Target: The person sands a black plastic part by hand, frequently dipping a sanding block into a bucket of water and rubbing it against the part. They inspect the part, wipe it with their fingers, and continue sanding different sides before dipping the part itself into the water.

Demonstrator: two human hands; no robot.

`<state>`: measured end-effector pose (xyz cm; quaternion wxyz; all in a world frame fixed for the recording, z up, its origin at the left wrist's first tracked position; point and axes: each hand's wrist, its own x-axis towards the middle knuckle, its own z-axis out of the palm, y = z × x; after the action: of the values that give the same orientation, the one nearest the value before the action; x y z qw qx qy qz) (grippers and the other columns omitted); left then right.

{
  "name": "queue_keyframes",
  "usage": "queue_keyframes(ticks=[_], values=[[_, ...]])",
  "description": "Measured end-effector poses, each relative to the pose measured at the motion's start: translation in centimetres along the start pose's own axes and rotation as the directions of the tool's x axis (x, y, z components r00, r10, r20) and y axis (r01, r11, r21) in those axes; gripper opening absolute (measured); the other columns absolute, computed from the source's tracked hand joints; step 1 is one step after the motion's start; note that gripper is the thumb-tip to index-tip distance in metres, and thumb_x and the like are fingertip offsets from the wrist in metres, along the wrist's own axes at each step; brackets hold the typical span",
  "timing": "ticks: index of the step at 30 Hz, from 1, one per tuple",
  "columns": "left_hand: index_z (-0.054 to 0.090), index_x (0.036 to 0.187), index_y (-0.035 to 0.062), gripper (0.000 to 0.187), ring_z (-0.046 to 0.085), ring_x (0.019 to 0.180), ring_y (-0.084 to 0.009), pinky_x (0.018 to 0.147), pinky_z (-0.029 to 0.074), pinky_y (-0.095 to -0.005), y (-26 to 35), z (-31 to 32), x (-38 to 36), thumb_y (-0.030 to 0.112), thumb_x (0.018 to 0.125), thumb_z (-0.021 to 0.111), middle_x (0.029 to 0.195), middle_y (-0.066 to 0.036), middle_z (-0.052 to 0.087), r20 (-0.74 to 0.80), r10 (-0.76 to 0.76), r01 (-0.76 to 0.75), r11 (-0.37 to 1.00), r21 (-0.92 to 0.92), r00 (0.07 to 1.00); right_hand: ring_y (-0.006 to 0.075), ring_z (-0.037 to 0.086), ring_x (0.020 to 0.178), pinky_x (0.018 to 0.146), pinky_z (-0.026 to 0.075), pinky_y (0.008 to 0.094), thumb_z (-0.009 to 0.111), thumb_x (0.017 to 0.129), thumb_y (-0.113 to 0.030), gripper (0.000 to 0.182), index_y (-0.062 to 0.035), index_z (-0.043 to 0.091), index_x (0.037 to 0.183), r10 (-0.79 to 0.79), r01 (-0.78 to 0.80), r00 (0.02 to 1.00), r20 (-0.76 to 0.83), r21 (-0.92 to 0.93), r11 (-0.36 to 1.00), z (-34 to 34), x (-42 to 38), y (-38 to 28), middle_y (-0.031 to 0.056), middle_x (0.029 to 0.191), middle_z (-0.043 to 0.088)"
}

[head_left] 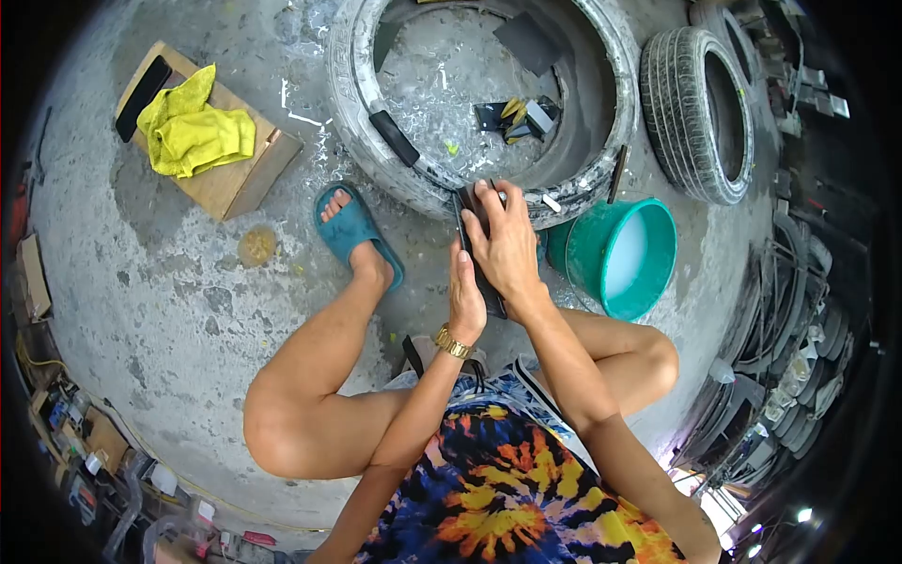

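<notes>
A long, dark, flat panel (487, 295) slants between my hands, its far end over the near rim of a worn tire (348, 70) lying flat on the floor. My left hand (466, 299), below a gold wristwatch, supports the panel along its left side, fingers held together. Over the panel's upper part lies my right hand (507, 246), fingers bent and pressed around it near the far end; I cannot tell if a small pad sits under them. A black strip (394, 138) rests on the tire's left rim, and a small white piece (552, 203) lies on its near rim.
Right of the tire, a green bucket (571, 252) holds whitish liquid. Beyond it stands another tire (672, 113). A yellow cloth (202, 132) and a dark phone-like slab (143, 99) lie on a wooden box (258, 174) at left. Small dark and yellow pieces (515, 120) lie inside the flat tire.
</notes>
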<state>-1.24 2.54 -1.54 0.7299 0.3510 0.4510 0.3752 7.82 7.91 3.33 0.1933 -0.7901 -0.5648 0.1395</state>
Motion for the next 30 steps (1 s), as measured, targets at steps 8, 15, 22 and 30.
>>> queue_keyframes(ticks=[8,15,22,30], values=[[0.034,0.147,-0.0015,0.059,0.046,0.132,-0.0305,0.110,0.034,-0.0384,0.4,0.2,0.5,0.041,0.108,0.022,0.142,-0.021,0.047,0.021,-0.048,0.048,0.999,0.007,0.999,0.0473,0.052,0.113,0.097,0.044,0.0493,0.068,0.086,-0.014,0.051,-0.0052,0.054,0.135,-0.058,0.055,0.998,0.036,0.075,0.996,-0.5,-5.3,1.9,0.0309,0.126,0.050],[0.038,0.144,-0.0015,0.057,0.050,0.126,-0.0295,0.107,0.037,-0.0380,0.7,0.1,0.4,0.040,0.109,0.021,0.138,-0.021,0.050,-0.006,-0.043,0.044,0.998,0.055,0.999,0.0458,0.051,0.111,0.096,0.043,0.0473,0.064,0.089,-0.008,0.044,-0.0012,0.055,0.131,-0.027,0.022,0.999,0.045,0.123,0.992,-1.5,-5.7,0.4,0.0292,0.124,0.048],[0.040,0.142,0.0002,0.055,0.051,0.124,-0.0284,0.105,0.038,-0.0380,0.5,0.2,0.1,0.039,0.108,0.022,0.134,-0.018,0.052,-0.037,-0.057,0.059,0.995,0.076,0.998,0.0467,0.051,0.111,0.093,0.044,0.0511,0.066,0.088,-0.012,0.047,-0.0043,0.055,0.133,-0.078,0.081,0.997,-0.030,0.107,0.991,-0.2,-3.2,0.9,0.0307,0.125,0.049],[0.041,0.142,-0.0005,0.055,0.050,0.124,-0.0290,0.105,0.038,-0.0382,0.7,0.6,0.1,0.038,0.108,0.021,0.134,-0.019,0.051,-0.076,-0.030,0.039,0.992,0.123,0.997,0.0466,0.050,0.114,0.099,0.043,0.0462,0.064,0.090,-0.009,0.045,-0.0026,0.055,0.133,-0.049,0.049,0.999,-0.008,0.071,0.996,-0.4,-2.0,0.4,0.0300,0.127,0.048]])
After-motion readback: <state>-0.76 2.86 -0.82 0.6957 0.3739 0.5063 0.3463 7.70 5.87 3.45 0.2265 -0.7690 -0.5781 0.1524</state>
